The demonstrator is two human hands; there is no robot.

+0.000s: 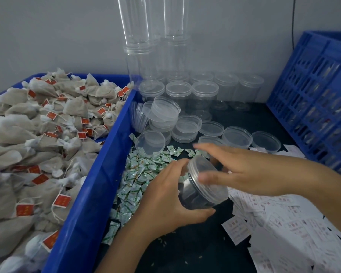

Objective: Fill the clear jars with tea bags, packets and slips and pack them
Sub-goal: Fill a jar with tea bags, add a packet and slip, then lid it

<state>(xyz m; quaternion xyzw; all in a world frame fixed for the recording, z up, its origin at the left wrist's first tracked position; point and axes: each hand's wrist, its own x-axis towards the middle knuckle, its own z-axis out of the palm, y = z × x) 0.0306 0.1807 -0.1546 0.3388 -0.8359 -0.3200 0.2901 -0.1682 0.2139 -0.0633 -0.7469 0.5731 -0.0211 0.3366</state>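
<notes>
Two hands on one clear jar, sorting bench

Item 1: clear jar, lidded, tilted on its side above the dark table, between the packets and the slips. Contents cannot be made out.

Item 2: left hand, fingers and thumb curled round the jar's body, gripping it from below and behind.

Item 3: right hand, over the jar's lid, fingers stretched out nearly straight, thumb lying on the lid rim. No firm pinch is visible.

Item 4: tea bags, beige with red tags on strings, heaped in a blue bin at the left.

Item 5: packets, small, green and white, piled on the table just beside the bin.

Item 6: slips, white printed paper, spread loosely at the right under the right forearm.

Item 7: loose lids, clear, some stacked, some single, behind the hands.

Item 8: empty jars, lidded, standing in rows by the wall; tall stacked columns rise above them.

Item 9: blue crate, slotted, tilted at the far right.
</notes>
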